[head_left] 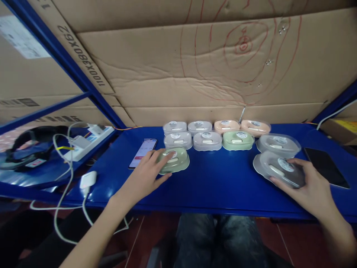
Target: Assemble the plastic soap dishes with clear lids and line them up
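Observation:
My left hand [150,167] is closed around the left side of a green oval lidded box [180,160], with fingers on the lid and the thumb along the near edge. That box sits on the blue tabletop. My right hand [312,186] grips a dark grey lidded box [275,169] between thumb and fingers. The grey box is tilted, right in front of another grey box [279,145]. Each has a clear lid, a round label and a white tab. Behind them stand two rows of similar boxes, among them a green one [238,140] and a peach one [256,127].
A lit phone [142,152] lies left of the green box. A dark phone or tablet [326,167] lies at the right. White cables, a charger [88,179] and a power strip [92,143] are on the left. Cardboard [156,56] walls the back, between blue posts.

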A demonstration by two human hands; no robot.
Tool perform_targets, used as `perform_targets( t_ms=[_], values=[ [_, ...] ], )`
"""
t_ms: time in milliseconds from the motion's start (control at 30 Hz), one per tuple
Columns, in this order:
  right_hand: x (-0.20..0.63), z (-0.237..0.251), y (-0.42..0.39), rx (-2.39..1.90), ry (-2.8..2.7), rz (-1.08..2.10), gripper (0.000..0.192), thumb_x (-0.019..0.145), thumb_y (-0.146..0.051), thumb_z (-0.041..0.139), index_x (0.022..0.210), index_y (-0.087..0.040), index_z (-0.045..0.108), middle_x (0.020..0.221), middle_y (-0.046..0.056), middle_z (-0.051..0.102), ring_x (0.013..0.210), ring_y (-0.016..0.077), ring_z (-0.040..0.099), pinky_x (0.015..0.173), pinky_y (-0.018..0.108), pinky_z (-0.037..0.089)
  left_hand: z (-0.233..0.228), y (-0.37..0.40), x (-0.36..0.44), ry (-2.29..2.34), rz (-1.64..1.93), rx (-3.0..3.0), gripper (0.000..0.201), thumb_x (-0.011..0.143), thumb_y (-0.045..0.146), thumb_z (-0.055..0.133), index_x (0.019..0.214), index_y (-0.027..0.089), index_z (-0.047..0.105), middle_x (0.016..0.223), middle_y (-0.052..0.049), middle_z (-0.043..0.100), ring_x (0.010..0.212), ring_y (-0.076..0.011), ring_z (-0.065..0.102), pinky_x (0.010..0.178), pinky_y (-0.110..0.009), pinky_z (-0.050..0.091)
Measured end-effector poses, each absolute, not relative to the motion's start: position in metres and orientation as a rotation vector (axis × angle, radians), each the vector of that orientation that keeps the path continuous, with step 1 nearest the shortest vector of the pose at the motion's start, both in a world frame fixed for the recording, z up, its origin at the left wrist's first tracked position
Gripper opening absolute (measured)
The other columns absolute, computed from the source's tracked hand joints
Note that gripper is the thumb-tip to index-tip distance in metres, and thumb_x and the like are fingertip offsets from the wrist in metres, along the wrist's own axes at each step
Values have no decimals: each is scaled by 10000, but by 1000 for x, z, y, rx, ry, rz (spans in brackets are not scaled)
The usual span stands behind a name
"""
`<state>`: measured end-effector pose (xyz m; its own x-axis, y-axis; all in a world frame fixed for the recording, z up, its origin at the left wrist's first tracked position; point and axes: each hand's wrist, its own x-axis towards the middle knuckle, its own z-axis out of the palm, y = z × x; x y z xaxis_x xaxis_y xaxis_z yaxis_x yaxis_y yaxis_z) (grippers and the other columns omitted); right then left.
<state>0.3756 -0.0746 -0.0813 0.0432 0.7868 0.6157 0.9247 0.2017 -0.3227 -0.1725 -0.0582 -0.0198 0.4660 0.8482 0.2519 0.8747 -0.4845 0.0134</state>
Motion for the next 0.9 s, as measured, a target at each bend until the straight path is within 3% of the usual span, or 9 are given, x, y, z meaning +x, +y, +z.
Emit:
perform_targets(
  t_ms=[100, 233, 367, 633, 733, 900],
  values=[
    [375, -84, -74, -1593, -1799, -232, 738, 857, -789, 806, 1359, -294, 586, 1252, 113, 785, 1123, 403, 796, 966, 490, 634, -19, -60, -162, -1567, -394, -2579, 616, 1012, 439, 758, 1572, 278, 562, 1527, -173, 584, 1420, -434, 555, 1190, -663, 529],
    [372, -84, -76, -1580, -1858, -202, 692, 864, -741, 827, 1325, -282, 590, 1261, 110, 768, 1121, 392, 786, 1005, 501, 618, -17, -64, -145, -1686, -484, -2706, 601, 955, 385, 805, 1493, 297, 551, 1432, -122, 595, 1297, -362, 638, 1145, -584, 573],
    [364, -80, -79, -1565, -1901, -146, 685, 875, -721, 835, 1326, -267, 591, 1277, 132, 745, 1147, 415, 769, 1019, 547, 609, 0, -59, -119, -1742, -482, -2859, 614, 957, 455, 815, 1500, 341, 549, 1420, -97, 576, 1165, -311, 719, 1053, -524, 631],
    [359, -76, -81, -1535, -1928, -83, 655, 920, -715, 809, 1338, -263, 584, 1286, 142, 713, 1184, 419, 735, 1020, 587, 601, 65, 31, 3, -1331, -555, -2983, 695, 938, 571, 823, 1514, 293, 549, 1354, -107, 543, 1277, -354, 678, 1131, -543, 582],
    [359, -75, -81, -1530, -1939, -94, 629, 928, -693, 813, 1328, -263, 588, 1266, 135, 711, 1165, 400, 735, 1014, 563, 600, 63, 69, 48, -1310, -584, -2969, 671, 972, 556, 774, 1528, 285, 516, 1410, -129, 542, 1330, -367, 660, 1116, -541, 582],
    [357, -73, -81, -1508, -1949, -121, 607, 947, -678, 805, 1328, -266, 573, 1252, 132, 707, 1165, 386, 728, 1022, 544, 598, 40, 100, 82, -1305, -341, -2959, 801, 999, 561, 742, 1649, 201, 443, 1532, -226, 530, 1347, -420, 675, 1134, -553, 547]
  ],
)
